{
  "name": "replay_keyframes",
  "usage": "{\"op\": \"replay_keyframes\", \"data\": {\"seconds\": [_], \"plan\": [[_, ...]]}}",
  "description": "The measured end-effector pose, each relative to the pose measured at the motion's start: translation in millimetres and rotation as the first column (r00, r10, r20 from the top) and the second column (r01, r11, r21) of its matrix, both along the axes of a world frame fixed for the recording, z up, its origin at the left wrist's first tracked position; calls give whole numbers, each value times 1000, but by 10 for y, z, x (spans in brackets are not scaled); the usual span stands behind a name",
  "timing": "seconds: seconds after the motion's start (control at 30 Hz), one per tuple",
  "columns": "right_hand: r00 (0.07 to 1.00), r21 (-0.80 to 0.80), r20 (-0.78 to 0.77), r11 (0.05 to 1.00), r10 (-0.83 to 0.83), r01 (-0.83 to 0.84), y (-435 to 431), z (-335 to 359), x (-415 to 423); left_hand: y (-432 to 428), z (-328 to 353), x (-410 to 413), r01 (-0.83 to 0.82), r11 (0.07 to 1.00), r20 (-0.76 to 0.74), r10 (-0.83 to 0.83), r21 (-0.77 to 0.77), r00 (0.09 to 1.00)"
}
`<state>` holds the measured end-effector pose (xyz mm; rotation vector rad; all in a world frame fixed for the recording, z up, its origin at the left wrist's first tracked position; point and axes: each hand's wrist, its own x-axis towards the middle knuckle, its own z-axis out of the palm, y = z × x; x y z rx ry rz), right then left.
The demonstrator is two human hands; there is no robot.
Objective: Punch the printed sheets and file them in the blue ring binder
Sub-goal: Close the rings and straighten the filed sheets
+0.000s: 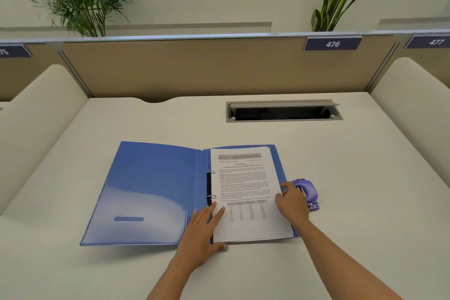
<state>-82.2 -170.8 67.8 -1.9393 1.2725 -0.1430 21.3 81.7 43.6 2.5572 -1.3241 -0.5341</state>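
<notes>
The blue ring binder [148, 192] lies open and flat on the desk, its two metal rings [210, 185] along the spine. A stack of printed sheets [246, 178] rests on its right half, with the sheets' left edge at the rings. My left hand [203, 231] lies flat with fingers spread on the lower left corner of the stack. My right hand [292, 202] rests on the stack's right edge, fingers apart. Just right of that hand sits a purple hole punch [308, 192], partly hidden by it.
The white desk [365, 202] is bounded by a beige partition at the back and curved white side walls. An open grey cable tray [283, 111] is set into the desk behind the binder. Plants stand beyond the partition.
</notes>
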Motion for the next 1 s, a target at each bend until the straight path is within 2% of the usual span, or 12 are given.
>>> {"op": "replay_keyframes", "data": {"seconds": [0.5,0.8,0.9,1.0], "plan": [[989,-11,-12,989,145,-145,-39,-246,45,13,-144,27,-51,999,-45,50,-10,998],[956,-134,-101,948,276,-288,44,-295,-10,52,-256,76,-23,1000,40,23,1,999],[935,-207,-136,914,327,-350,76,-340,-34,65,-240,64,-23,999,19,22,29,1000],[904,-233,-191,877,384,-421,86,-408,-71,68,-228,56,-28,999,62,25,42,998]]}}
